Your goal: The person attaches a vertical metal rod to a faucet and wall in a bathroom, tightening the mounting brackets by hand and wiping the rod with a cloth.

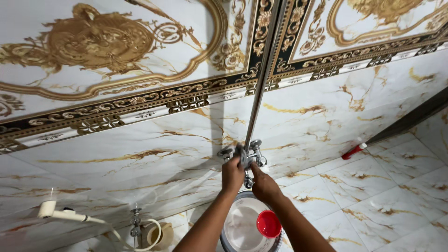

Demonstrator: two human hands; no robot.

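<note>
Fingers of the left hand (232, 175) grasp the chrome wall mixer tap (242, 157); the right hand (264, 185) grips its lower spout. The tap sits on the marble-tiled wall (140, 163), below a vertical pipe (261, 84), above a bucket (242, 224) holding a red mug (269, 224).

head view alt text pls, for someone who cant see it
Both hands, left hand and right hand, grip a chrome shower valve on a marble-patterned tiled wall. Below sits a bucket holding a red scoop.
</note>
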